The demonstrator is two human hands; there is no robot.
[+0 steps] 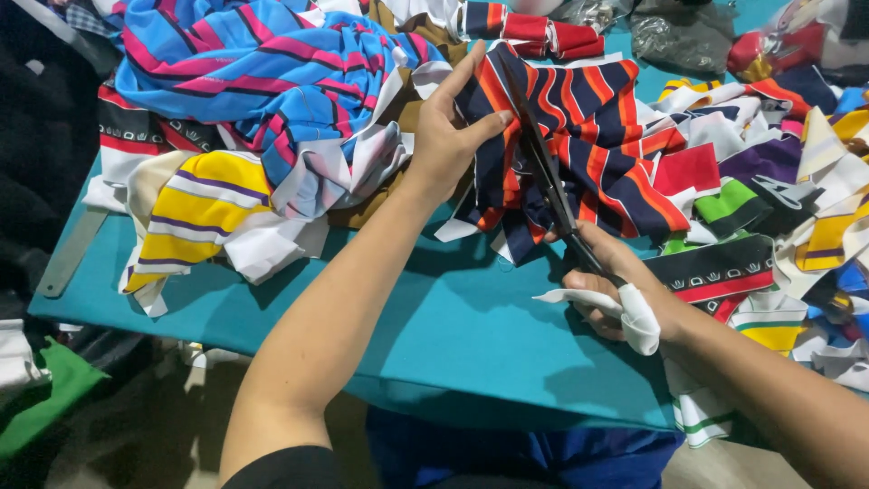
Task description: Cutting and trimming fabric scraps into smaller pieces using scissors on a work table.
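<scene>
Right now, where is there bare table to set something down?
Bare teal table lies along the near edge, between the yellow striped piece and the right hand with scissors. Farther back, fabric scraps crowd everything around the left hand.

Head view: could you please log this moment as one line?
left hand: holds navy-and-orange striped fabric | right hand: grips black scissors, blades on fabric | surface: teal table | nearby: fabric scraps
</scene>
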